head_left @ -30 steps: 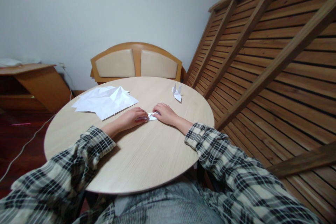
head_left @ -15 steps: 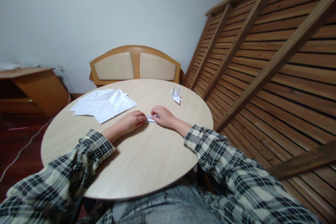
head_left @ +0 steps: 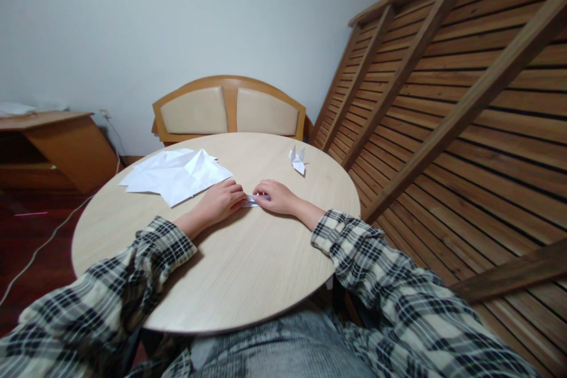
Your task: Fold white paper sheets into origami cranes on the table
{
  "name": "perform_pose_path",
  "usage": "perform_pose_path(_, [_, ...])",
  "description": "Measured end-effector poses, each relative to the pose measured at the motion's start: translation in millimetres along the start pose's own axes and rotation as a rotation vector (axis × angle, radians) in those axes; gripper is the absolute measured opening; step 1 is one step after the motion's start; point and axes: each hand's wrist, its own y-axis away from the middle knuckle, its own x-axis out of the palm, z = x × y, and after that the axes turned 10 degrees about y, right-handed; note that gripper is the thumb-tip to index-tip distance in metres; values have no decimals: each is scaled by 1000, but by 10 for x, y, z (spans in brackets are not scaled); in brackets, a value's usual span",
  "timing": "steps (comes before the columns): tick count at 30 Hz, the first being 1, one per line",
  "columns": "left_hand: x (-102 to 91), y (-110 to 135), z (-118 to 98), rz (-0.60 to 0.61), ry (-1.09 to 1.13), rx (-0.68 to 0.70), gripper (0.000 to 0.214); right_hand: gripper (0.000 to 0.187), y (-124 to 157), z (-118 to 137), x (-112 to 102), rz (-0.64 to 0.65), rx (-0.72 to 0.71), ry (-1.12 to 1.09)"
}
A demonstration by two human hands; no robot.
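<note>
Table [head_left: 248,271]: paper [head_left: 254,201] half-hidden by left hand [head_left: 222,201], right hand [head_left: 277,197]

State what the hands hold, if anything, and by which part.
A small folded paper, pinned to the table: left hand on its left end, right hand on its right.

No text, label, brand or number can be read. The paper sheets [head_left: 175,176] and the folded paper strip [head_left: 253,201] show plain white (creases only, no print). The small folded figure [head_left: 298,159] is plain white too.
</note>
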Motion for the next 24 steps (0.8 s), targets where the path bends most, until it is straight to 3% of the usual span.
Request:
perform_pose_path(9, [-15,4,-30,-20,-155,-100,18,13,-14,-12,1,6,-50,33])
perform_pose_path(18, [-22,2,-29,-19,-201,-143,21,10,-20,-13,-7,18,-54,18])
perform_pose_path(24, [-14,16,1,-87,-156,-168,19,10,-21,-33,7,16,-45,35])
